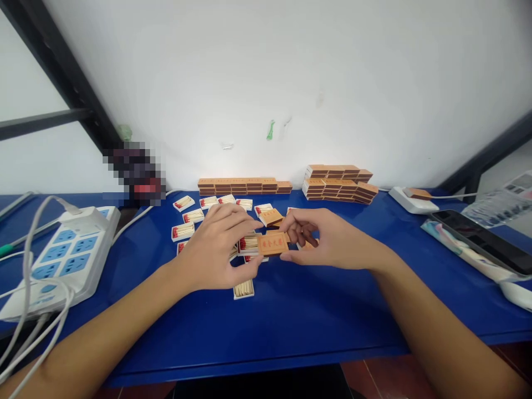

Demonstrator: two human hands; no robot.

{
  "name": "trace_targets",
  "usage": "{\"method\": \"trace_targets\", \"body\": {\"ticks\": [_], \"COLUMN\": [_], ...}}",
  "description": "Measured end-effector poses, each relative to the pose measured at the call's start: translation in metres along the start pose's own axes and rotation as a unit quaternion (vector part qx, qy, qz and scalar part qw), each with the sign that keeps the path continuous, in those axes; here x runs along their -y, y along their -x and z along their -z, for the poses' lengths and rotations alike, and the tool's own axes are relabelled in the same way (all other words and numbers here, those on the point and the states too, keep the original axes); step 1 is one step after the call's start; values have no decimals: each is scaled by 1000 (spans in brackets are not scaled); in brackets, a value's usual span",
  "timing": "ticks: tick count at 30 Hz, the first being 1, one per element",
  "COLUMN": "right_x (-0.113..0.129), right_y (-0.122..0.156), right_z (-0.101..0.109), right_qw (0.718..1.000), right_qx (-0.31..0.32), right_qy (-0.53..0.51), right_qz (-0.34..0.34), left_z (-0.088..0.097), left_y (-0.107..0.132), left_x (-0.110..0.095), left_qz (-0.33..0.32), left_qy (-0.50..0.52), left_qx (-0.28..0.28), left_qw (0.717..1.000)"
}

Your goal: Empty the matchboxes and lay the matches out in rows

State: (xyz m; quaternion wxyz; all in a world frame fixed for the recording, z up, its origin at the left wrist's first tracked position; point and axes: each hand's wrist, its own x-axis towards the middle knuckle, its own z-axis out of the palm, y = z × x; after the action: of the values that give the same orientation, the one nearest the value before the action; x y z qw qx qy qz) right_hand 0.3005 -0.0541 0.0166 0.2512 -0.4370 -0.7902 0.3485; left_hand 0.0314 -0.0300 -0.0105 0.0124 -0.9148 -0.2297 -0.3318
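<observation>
Right hand (328, 238) is pinching the orange sleeve (273, 244) by its right end; left hand (220, 244) is curving round the match-filled tray (248, 244), can't tell if gripping. Tray is jutting left from the sleeve, nearer the left hand, shared long axis running left-right

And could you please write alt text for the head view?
The left hand and right hand hold a partly open matchbox of red-tipped matches over a blue table. Open match trays lie nearby; stacked matchboxes stand by the wall, a power strip at left, a phone at right.
</observation>
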Motion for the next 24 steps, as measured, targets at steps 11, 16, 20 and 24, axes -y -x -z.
{"method": "trace_targets", "body": {"ticks": [11, 16, 20, 24], "right_x": [-8, -4, -4, -8], "right_y": [-5, -7, -10, -12], "right_z": [-12, -15, -21, -19], "right_qw": [994, 995, 993, 987], "right_qx": [-85, -79, -63, -64], "right_qy": [-72, -67, -102, -141], "right_qz": [-7, -8, -1, -37], "left_z": [-6, -6, -7, -8], "left_y": [2, 1, 2, 4], "left_x": [8, 6, 5, 8], "left_qz": [11, 2, 2, -9], "left_qy": [-26, -23, -10, -20], "left_qx": [-55, -80, -63, -55], "left_qw": [998, 997, 998, 998]}}
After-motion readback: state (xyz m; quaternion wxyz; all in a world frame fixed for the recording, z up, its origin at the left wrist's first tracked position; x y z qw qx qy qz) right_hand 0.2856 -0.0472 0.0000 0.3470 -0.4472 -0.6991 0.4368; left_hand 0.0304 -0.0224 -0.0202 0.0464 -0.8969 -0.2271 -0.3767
